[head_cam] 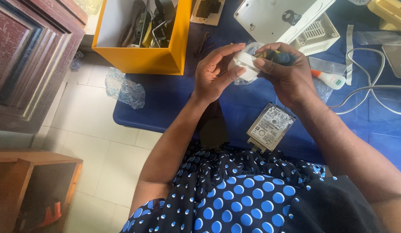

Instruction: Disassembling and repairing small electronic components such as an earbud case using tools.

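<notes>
Together, both hands clamp a small white plastic part in clear wrapping [245, 64] above the blue desk [174, 97]: left hand [213, 75] cradling it, right hand [286, 75] pinching it, a silver hard drive [270, 126] lying below.

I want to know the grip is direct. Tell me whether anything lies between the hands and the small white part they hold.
Yes: clear plastic wrap partly surrounds the white part between the left hand and right hand; the left fingertips touch it bare.
</notes>
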